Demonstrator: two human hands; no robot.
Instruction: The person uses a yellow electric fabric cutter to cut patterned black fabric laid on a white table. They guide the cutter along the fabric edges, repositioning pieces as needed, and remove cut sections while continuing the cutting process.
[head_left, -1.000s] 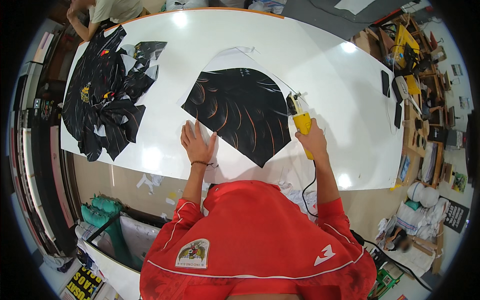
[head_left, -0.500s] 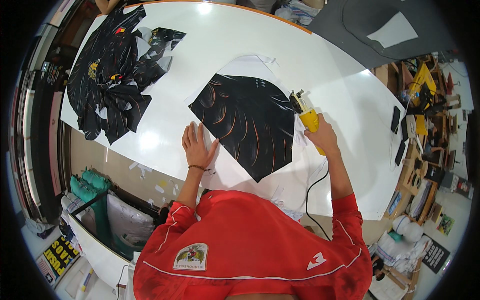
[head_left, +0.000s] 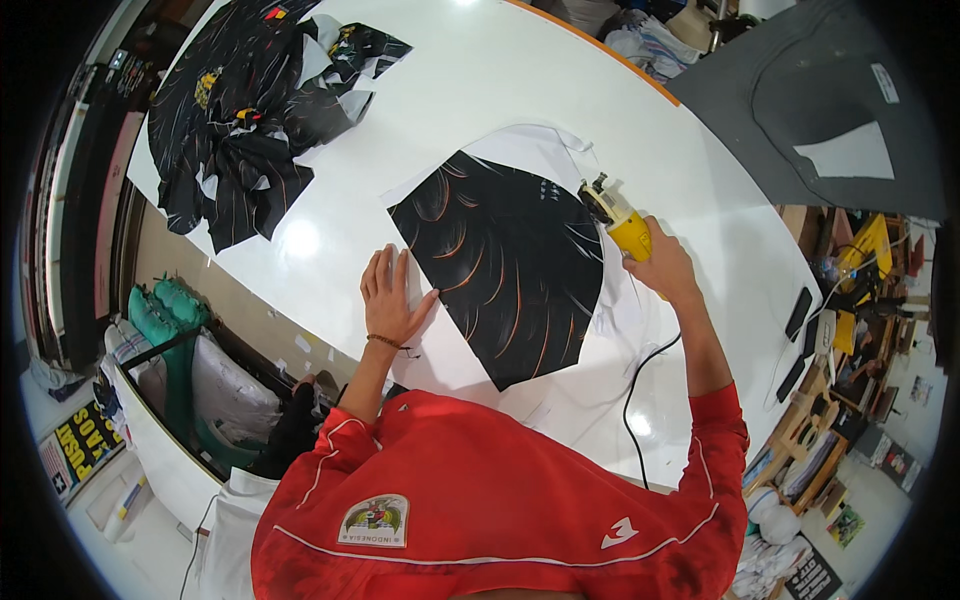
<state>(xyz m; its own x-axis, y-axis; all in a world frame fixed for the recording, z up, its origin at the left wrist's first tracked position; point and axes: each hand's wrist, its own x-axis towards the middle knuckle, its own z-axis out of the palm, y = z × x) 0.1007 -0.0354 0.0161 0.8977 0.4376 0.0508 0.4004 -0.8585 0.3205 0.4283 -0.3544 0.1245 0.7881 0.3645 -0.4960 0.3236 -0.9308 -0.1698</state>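
Observation:
A black fabric panel (head_left: 505,270) with orange and grey curved streaks lies flat on the white table (head_left: 420,110). White margin material (head_left: 530,145) shows along its far edge and its right side. My right hand (head_left: 665,262) is wrapped around a yellow handheld electric fabric cutter (head_left: 628,232). The cutter's head touches or nearly touches the panel's upper right edge; the blade itself is hard to make out. Left of the panel, my left hand (head_left: 395,300) rests palm down with fingers stretched out, its thumb by the panel's left edge.
A heap of black printed fabric (head_left: 250,130) covers the table's far left. The cutter's black cord (head_left: 628,410) runs down toward my right side. A grey surface (head_left: 850,90) with a white cut piece (head_left: 850,152) adjoins at far right. Green and white sacks (head_left: 225,370) stand below left.
The whole view has turned and shifted. My right hand has moved the cutter a little farther along the panel's right edge toward its far end. My left hand stays flat beside the panel.

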